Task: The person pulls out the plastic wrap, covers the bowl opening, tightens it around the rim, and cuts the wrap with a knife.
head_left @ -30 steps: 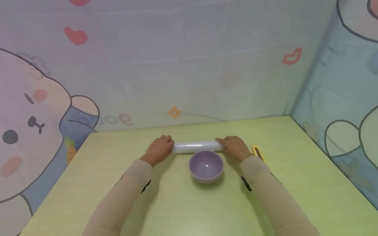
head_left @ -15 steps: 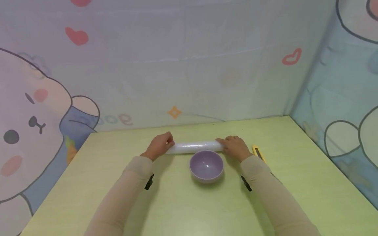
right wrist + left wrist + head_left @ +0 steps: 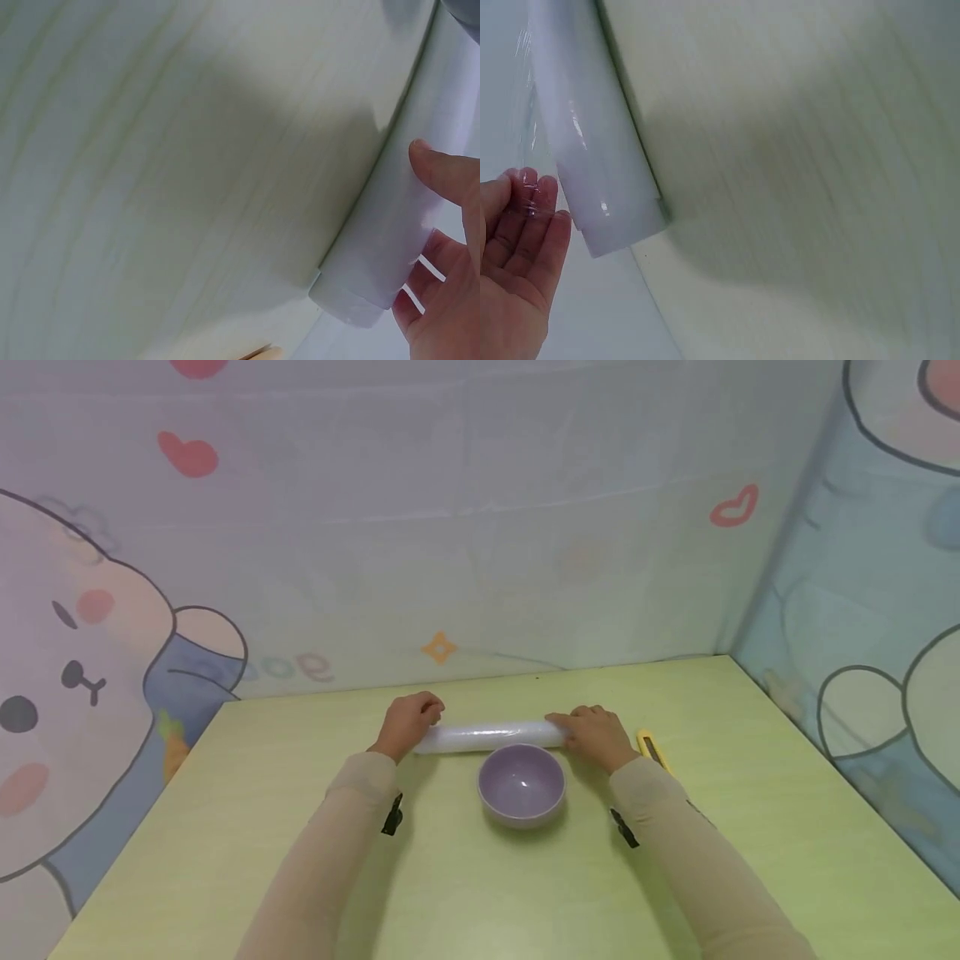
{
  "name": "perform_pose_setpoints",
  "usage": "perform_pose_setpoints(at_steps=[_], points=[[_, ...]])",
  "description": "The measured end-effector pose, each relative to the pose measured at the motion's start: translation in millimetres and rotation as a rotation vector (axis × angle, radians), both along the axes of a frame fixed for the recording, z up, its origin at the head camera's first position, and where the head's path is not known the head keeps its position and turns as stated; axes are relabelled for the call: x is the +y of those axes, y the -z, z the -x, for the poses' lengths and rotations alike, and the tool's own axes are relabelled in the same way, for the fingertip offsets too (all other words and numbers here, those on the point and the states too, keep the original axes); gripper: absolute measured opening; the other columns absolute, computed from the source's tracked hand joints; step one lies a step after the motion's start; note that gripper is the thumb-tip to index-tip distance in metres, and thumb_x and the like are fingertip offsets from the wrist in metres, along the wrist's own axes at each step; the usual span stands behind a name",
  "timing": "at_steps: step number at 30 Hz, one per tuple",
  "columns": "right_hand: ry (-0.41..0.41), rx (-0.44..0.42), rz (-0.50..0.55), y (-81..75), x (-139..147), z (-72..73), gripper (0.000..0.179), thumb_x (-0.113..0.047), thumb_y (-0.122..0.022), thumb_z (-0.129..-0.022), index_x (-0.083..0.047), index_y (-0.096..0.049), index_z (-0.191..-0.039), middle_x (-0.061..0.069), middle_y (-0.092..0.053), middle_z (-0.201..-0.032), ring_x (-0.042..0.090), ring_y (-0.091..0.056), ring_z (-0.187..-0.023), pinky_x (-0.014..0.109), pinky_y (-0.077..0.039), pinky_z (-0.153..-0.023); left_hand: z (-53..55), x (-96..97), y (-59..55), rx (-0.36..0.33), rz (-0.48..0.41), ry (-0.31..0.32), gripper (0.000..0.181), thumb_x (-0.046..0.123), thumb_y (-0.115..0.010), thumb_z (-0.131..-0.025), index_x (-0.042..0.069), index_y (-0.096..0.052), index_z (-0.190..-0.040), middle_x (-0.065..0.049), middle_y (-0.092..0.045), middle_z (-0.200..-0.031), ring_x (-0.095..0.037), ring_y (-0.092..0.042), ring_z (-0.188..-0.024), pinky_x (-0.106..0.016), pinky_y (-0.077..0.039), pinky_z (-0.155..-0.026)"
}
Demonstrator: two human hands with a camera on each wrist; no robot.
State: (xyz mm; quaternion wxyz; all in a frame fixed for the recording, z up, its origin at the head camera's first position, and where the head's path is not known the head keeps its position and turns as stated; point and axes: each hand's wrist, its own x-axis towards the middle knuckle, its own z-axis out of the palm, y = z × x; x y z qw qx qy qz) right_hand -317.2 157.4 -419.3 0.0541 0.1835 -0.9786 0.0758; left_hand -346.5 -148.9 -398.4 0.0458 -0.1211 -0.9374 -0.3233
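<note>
A roll of cling film (image 3: 491,737) lies crosswise on the table, behind a purple bowl (image 3: 521,785). At the roll's left end, my left hand (image 3: 406,727) pinches the film's loose edge. The left wrist view shows clear film (image 3: 532,142) drawn off the roll into the fingertips (image 3: 526,180), with the hand beside the core's end. My right hand (image 3: 597,739) grips the other end, its thumb (image 3: 439,169) on the near side and its fingers on the far side. The bowl stands upright, just in front of the roll.
A yellow utility knife (image 3: 651,747) lies to the right of my right hand, partly hidden by the sleeve. The pale green table (image 3: 480,893) ends at a printed cloth backdrop (image 3: 480,568) behind, with more cloth at both sides.
My left hand has let go of the roll's left end, turned, and lifted a little away with the film edge between its fingers. The right hand stays on the roll.
</note>
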Motion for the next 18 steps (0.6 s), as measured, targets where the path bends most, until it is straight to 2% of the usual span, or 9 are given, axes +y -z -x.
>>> perform_pose_setpoints(at_steps=[4,8,11,18], points=[[0.03,0.015,-0.002,-0.8,-0.8,0.6,0.044,-0.023,-0.062,-0.086,-0.029,-0.054,-0.128,0.012,-0.06,-0.117,0.035,-0.052,-0.106,0.051,-0.043,-0.086,2.3,1.3,-1.7,-0.026,-0.067,-0.055,0.026,0.024,-0.047,-0.097,0.007,-0.063,-0.108,-0.01,-0.068,-0.099,-0.021,-0.062,-0.089,-0.033,-0.048,-0.076],[0.053,0.013,0.031,-1.4,-2.4,0.6,0.042,-0.023,-0.062,-0.086,-0.029,-0.055,-0.127,0.011,-0.06,-0.117,0.034,-0.051,-0.107,0.051,-0.041,-0.088,2.3,3.0,-3.9,-0.044,-0.107,-0.096,0.025,0.025,-0.047,-0.097,0.007,-0.062,-0.106,-0.012,-0.067,-0.1,-0.022,-0.064,-0.09,-0.035,-0.05,-0.078],[0.067,-0.009,0.06,0.0,-3.7,0.4,0.042,-0.025,-0.06,-0.087,-0.029,-0.054,-0.128,0.011,-0.059,-0.119,0.035,-0.049,-0.111,0.053,-0.038,-0.091,1.8,3.8,-3.5,-0.05,-0.116,-0.123,0.025,0.024,-0.047,-0.097,0.007,-0.062,-0.107,-0.011,-0.067,-0.1,-0.021,-0.065,-0.091,-0.035,-0.05,-0.08],[0.092,-0.077,0.164,2.8,-5.8,-1.0,0.046,-0.04,-0.059,-0.086,-0.025,-0.052,-0.129,0.016,-0.053,-0.126,0.041,-0.041,-0.119,0.058,-0.025,-0.101,0.3,5.2,-2.2,-0.062,-0.104,-0.131,0.027,0.025,-0.045,-0.098,0.007,-0.061,-0.109,-0.01,-0.067,-0.101,-0.021,-0.065,-0.092,-0.036,-0.051,-0.081]])
